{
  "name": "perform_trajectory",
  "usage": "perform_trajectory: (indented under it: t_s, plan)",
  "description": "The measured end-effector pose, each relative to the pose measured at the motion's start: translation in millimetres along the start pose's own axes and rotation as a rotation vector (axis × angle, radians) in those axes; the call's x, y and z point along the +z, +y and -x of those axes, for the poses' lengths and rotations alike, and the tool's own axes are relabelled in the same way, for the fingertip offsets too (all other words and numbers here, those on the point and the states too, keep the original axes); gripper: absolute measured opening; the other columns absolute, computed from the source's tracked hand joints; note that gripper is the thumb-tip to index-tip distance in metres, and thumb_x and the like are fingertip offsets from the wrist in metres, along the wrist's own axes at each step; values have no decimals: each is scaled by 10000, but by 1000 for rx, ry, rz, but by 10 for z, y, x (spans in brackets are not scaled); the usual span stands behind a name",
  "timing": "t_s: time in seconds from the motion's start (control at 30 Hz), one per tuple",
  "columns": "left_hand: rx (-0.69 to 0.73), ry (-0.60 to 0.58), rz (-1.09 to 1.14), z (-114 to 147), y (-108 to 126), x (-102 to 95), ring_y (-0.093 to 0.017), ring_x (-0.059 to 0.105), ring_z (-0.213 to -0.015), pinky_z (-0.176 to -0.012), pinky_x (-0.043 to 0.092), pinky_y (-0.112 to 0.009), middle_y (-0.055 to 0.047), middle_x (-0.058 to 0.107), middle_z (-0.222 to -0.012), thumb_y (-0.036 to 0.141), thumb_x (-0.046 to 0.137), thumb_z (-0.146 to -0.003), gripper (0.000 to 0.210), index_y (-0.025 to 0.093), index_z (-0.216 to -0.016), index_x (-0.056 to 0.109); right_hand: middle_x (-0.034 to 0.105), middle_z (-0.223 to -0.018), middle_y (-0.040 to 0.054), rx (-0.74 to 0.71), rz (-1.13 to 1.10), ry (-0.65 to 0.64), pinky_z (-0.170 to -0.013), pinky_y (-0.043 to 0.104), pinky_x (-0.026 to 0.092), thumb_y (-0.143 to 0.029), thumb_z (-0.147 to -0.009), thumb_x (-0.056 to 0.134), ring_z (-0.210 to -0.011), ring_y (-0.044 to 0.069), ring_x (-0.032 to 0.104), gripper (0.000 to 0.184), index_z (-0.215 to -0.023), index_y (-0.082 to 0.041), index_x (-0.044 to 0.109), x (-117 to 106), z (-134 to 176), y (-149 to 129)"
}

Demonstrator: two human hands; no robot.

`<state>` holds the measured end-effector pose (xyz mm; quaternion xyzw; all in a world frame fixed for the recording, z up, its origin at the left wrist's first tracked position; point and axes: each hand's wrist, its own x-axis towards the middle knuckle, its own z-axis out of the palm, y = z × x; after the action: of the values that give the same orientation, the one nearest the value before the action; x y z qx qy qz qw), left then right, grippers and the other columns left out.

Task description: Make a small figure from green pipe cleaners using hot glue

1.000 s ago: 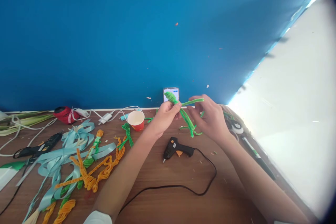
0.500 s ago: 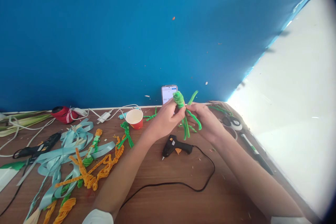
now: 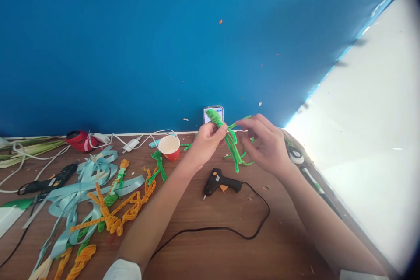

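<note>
A bright green pipe cleaner figure [image 3: 215, 117], with a coiled top and several loose strands hanging down to the right, is pinched in my left hand [image 3: 207, 140] between thumb and fingertips. It is tilted, its coiled end pointing up and left in front of the phone [image 3: 219, 110]. Close on the right, my right hand [image 3: 267, 142] has thumb and fingers apart, its fingertips beside one strand that sticks out to the right. A thin pale tip shows between the thumb and fingers. Below the hands lies a black hot glue gun [image 3: 216, 182] on the brown table.
To the left lie blue ribbons [image 3: 74, 199], orange pipe cleaner pieces [image 3: 113, 223] and another glue gun [image 3: 55, 182]. A paper cup [image 3: 169, 154] stands beside a green pipe cleaner piece [image 3: 159, 166]. The glue gun's cord [image 3: 213, 229] loops across the front. A blue wall [image 3: 147, 52] rises behind.
The green figure has tilted over to the left, its strands swinging to the right. My right hand has opened and moved slightly right, off the strands it was pinching.
</note>
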<state>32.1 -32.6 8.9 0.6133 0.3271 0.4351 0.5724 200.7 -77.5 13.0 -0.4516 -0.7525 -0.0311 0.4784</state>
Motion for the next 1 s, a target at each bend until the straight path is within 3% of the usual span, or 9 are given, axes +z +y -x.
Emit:
perform_trajectory:
  t_s: [0.13, 0.2, 0.33, 0.43, 0.6, 0.67, 0.73, 0.83, 1.0]
  plan:
    - [-13, -22, -11, 18, 1, 17, -97, 494, -683, -634, 408, -218, 4, 564, -750, 436, 582, -870, 287, 148, -868, 588, 623, -890, 55, -110, 164, -92, -585, 262, 393, -240, -935, 520, -668, 132, 547, 188, -1099, -215, 606, 14, 27, 75]
    - [19, -24, -47, 31, -13, 36, -109, 514, -730, -669, 415, -227, -5, 580, -783, 414, 562, -886, 268, 147, -881, 586, 597, -810, 39, -107, 189, -91, -563, 259, 358, -242, -945, 505, -625, 122, 502, 121, -963, -203, 618, 57, 40, 83]
    - [95, -7, -207, 43, -61, 72, -128, 520, -773, -701, 412, -247, -19, 590, -826, 386, 505, -920, 245, 150, -889, 563, 510, -685, 8, -16, 102, -25, -551, 265, 310, -244, -930, 512, -588, 115, 425, 205, -733, -191, 522, 179, 52, 37]
    - [192, 38, -439, 34, -87, 77, -135, 497, -745, -685, 398, -266, -27, 575, -831, 353, 459, -944, 214, 161, -897, 539, 439, -594, -24, 244, -133, 32, -529, 263, 278, -298, -911, 530, -544, 108, 374, 266, -671, -198, 473, 239, 38, 0]
    - [530, -18, -831, 19, -89, 37, -161, 485, -818, -758, 385, -300, -54, 524, -923, 230, 399, -955, 126, 184, -877, 487, 290, -528, -73, 869, -993, -252, -435, 245, 175, -377, -832, 589, -461, 78, 192, 309, -628, -205, 434, 199, -30, -24]
    - [592, -38, -873, 25, -79, 24, -166, 485, -831, -764, 387, -301, -55, 514, -923, 219, 396, -952, 119, 191, -873, 480, 244, -522, -84, 982, -1198, -311, -423, 241, 131, -367, -811, 601, -455, 70, 132, 302, -622, -202, 433, 171, -46, -45]
    - [578, 1, -816, 34, -65, 22, -161, 484, -817, -751, 392, -291, -48, 511, -905, 234, 409, -950, 118, 195, -863, 479, 261, -512, -82, 968, -1216, -286, -422, 239, 132, -377, -817, 610, -446, 68, 155, 299, -630, -196, 462, 153, -51, -66]
    - [436, 54, -612, 40, -44, 30, -141, 478, -750, -711, 394, -272, -27, 521, -841, 286, 447, -945, 135, 192, -866, 504, 341, -514, -65, 841, -1025, -194, -434, 239, 204, -420, -836, 617, -448, 76, 260, 306, -663, -193, 508, 136, -50, -56]
    - [180, 10, -170, 10, -58, 23, -111, 444, -685, -648, 382, -236, 8, 498, -759, 398, 491, -927, 229, 174, -918, 541, 554, -727, -7, 341, -355, 5, -533, 258, 357, -348, -851, 636, -567, 114, 450, 177, -971, -218, 623, 65, -44, 76]
